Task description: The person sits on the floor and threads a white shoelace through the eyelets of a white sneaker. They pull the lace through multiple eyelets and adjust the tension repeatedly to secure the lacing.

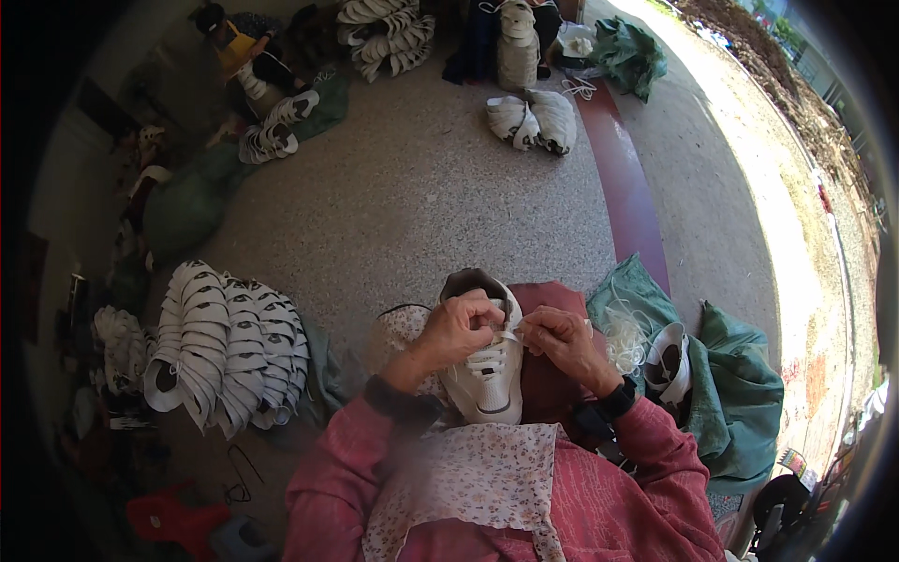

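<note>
A white sneaker point(493, 386) lies across my lap, its toe toward me and its dark opening facing away. White lace crosses its tongue in several rows. My left hand point(457, 330) is closed in a pinch over the upper left side of the laces. On the other side, my right hand point(565, 345) pinches the white shoelace point(508, 335) close to the top eyelets. The fingertips of both hands are a short way apart above the tongue. Under the shoe are a reddish-brown cloth point(551, 393) and a flowered apron point(478, 468).
Nested white shoe uppers point(229, 337) stand in stacks at my left. To my right, loose white laces point(626, 339) and a white upper point(669, 361) lie on a green sack point(740, 403). More uppers point(534, 120) rest on the floor ahead. A co-worker point(245, 47) sits far left.
</note>
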The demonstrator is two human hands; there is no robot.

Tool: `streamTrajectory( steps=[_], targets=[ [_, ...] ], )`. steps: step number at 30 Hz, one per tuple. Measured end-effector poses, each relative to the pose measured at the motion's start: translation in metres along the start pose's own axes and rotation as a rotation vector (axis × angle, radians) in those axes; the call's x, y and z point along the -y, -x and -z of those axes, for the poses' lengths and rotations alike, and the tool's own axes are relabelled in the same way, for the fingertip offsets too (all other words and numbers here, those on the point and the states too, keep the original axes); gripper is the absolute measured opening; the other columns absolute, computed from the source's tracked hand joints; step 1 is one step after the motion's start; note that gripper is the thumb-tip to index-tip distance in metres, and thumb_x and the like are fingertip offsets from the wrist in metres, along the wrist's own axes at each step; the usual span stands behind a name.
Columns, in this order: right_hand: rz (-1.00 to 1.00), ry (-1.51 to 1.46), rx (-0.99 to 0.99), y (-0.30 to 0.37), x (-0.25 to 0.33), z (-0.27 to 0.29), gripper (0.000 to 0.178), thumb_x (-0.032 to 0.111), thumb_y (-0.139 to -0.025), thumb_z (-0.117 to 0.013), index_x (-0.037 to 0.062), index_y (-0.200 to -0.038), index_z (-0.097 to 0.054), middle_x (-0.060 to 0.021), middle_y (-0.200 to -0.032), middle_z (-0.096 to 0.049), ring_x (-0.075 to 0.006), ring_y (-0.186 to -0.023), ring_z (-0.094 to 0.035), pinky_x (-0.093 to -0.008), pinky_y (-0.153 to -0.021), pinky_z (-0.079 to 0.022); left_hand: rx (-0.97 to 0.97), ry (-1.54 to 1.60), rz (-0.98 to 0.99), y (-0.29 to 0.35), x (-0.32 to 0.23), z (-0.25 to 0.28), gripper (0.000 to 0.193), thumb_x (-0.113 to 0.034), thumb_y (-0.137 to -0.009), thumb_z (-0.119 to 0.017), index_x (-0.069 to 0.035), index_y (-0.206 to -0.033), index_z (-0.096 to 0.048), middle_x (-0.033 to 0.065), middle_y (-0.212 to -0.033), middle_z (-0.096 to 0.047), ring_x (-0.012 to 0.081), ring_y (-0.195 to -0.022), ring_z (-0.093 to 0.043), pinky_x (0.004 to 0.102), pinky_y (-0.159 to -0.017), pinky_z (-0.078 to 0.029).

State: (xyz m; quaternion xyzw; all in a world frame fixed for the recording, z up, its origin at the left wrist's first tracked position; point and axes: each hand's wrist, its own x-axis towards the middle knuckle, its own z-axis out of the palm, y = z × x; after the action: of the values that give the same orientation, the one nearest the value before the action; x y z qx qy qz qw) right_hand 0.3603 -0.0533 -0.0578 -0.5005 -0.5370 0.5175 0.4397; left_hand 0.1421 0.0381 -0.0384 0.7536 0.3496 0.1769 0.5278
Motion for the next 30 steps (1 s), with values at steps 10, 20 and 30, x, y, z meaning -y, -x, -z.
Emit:
streamTrajectory(
  steps=[10,20,30],
  targets=[
    [0.028,-0.002,-0.019,0.004,-0.003,-0.003,0.012,0.007,-0.095,-0.065,-0.0028,-0.100,-0.069,-0.0076,-0.086,-0.064,-0.0142,-0.075,-0.063,-0.0290,-0.067,-0.052,-0.013,0.068,0.021,-0.002,0.004,-0.002,0.007,-0.004,-0.088,-0.073,0.000,-0.093,-0.071,-0.0013,-0.087,-0.057,0.0068,-0.080,-0.058,0.0242,-0.071,-0.048],
    [0.309,0.555,-0.017,-0.002,0.007,-0.002,0.011,0.010,-0.094,-0.066,-0.0001,-0.097,-0.070,-0.0087,-0.087,-0.065,-0.0172,-0.073,-0.065,-0.0309,-0.067,-0.052,0.017,0.052,0.036,-0.002,0.004,0.002,0.009,-0.004,-0.085,-0.076,-0.001,-0.093,-0.072,-0.0020,-0.085,-0.056,0.0067,-0.079,-0.058,0.0238,-0.070,-0.047],
    [0.089,0.258,0.279,-0.059,0.016,0.039,0.051,0.014,-0.077,-0.082,0.0085,-0.125,-0.064,-0.0070,-0.110,-0.059,-0.0198,-0.088,-0.066,-0.0328,-0.077,-0.054,0.012,0.045,0.008,-0.004,0.000,0.001,0.009,-0.005,-0.083,-0.076,-0.002,-0.090,-0.072,-0.0021,-0.082,-0.053,0.0066,-0.074,-0.054,0.0243,-0.066,-0.044]
  ],
)
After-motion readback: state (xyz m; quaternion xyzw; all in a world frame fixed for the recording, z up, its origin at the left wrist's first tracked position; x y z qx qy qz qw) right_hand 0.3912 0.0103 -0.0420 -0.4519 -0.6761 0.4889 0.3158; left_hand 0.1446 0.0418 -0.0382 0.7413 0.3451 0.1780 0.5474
